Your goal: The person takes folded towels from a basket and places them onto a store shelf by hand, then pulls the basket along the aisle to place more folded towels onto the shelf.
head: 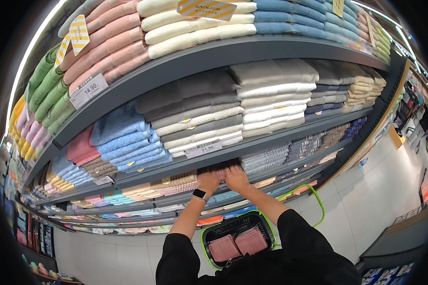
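Note:
My left hand, with a smartwatch on the wrist, and my right hand both reach under the overhanging shelf into a lower level. Between them shows a stack of folded dusty-pink towels, which both hands appear to touch at its sides. Shadow hides most of my fingers, so whether they grip is unclear. Beige and pink-striped towels lie to the left of my hands; pale grey striped ones lie to the right. Below my arms, a black shopping basket with a green rim holds two stacks of dusty-pink folded towels.
The grey shelf edge juts out just above my hands, bearing grey and white towels. A higher shelf carries cream, pink and blue towels. The green basket handle sticks out at right over the tiled floor.

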Demonstrator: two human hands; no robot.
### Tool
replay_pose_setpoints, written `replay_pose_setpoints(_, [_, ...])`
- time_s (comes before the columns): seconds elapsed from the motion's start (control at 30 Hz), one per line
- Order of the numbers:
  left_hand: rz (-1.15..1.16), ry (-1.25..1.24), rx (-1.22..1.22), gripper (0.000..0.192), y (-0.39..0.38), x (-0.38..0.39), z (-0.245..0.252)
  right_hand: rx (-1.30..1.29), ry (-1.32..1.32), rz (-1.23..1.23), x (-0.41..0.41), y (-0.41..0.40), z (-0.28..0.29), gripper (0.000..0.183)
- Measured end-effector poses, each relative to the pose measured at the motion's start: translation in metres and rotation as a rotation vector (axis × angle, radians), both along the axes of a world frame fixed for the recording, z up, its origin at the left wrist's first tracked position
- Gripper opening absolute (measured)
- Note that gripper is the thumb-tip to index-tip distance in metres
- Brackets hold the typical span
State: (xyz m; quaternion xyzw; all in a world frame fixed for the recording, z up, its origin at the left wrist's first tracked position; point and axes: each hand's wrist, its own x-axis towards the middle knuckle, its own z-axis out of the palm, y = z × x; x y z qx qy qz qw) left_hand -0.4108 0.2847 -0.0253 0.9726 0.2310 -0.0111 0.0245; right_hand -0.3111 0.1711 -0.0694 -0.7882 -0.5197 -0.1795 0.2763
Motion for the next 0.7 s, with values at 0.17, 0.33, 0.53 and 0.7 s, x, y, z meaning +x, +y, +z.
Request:
replay_pose_setpoints(0.17, [0.010,-0.004,0.184,0.016,-0.006,-0.006,0.009,-0.216,0.177,0.008,-0.002,0.009,0.016,0.027])
replay_pose_setpoints(0.33, [0.022,-0.029,0.207,0.017,-0.013,-0.012,0.010,-0.501,0.307,-0.011,0.005,0.029,0.028,0.033])
replay_pose_setpoints(0.53, [0.013,-0.014,0.244,0.016,-0.013,-0.006,0.007,-0.366,0.284,-0.013,0.023,0.044,0.017,0.042])
replay_pose_setpoints(0.7, [-0.018,-0.263,0.195,0.022,0.004,0.004,0.004,-0.402,0.425,-0.023,0.014,0.053,0.036,0.046])
